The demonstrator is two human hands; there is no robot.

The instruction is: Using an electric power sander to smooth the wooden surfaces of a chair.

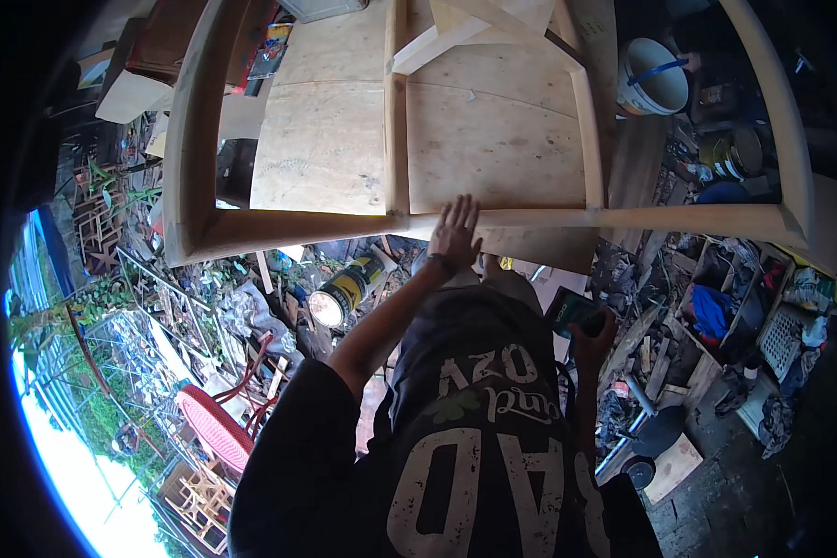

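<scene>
A large bare-wood frame [325, 225] with curved side rails lies on a plywood-topped bench [325, 139]. My left hand [456, 232] rests flat, fingers spread, on the frame's near crossbar where a centre upright meets it. My right hand [593, 337] hangs low beside my hip and grips a dark green power tool [572, 312]. My dark printed shirt fills the lower middle of the view.
A white bucket [653, 76] and metal tins [730, 153] stand at the right of the bench. A crate of rags [716, 312] sits lower right. A yellow can [344, 290] and a red chair [216, 423] lie lower left amid scrap wood.
</scene>
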